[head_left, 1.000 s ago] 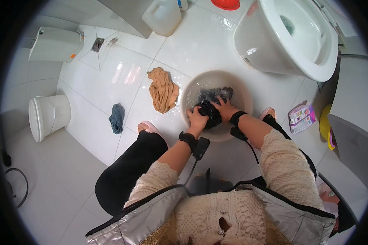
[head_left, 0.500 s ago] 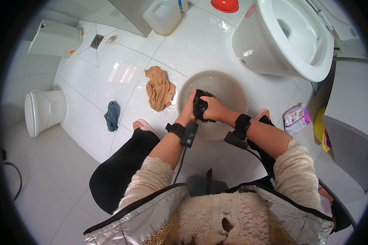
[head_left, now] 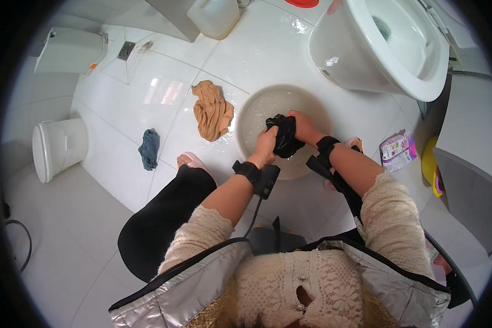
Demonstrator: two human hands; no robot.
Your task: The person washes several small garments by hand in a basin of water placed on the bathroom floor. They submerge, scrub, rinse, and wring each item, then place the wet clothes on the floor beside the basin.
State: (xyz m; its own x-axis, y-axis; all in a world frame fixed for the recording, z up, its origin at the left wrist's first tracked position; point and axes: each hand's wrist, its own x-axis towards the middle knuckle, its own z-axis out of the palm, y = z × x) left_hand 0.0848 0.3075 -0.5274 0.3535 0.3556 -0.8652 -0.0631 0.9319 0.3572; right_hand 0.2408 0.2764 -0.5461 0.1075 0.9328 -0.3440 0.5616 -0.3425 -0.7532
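A wet-looking black cloth (head_left: pixel 286 136) hangs bunched between my hands, over a round pale basin (head_left: pixel 245 115) with water in it. My left hand (head_left: pixel 266 145) grips the cloth's left side, and my right hand (head_left: pixel 305 128) holds its upper right side. Fingers of both hands are partly hidden by the folds. On the tiled floor left of the basin lies a crumpled tan cloth (head_left: pixel 213 112). Farther left is a small dark blue-grey cloth (head_left: pixel 148 150).
A white toilet (head_left: pixel 361 60) stands at the far right. A lidded white bucket (head_left: pixel 65 145) is at the left, and a translucent jug (head_left: pixel 214 19) at the back. To the right are a purple-and-white packet (head_left: pixel 397 151) and a yellow basin (head_left: pixel 429 167). A floor drain (head_left: pixel 126 51) lies far left.
My hands have moved slightly apart, the left shifting right and nearer, the right moving up and right. The black cloth, compact before, is now spread more loosely between them.
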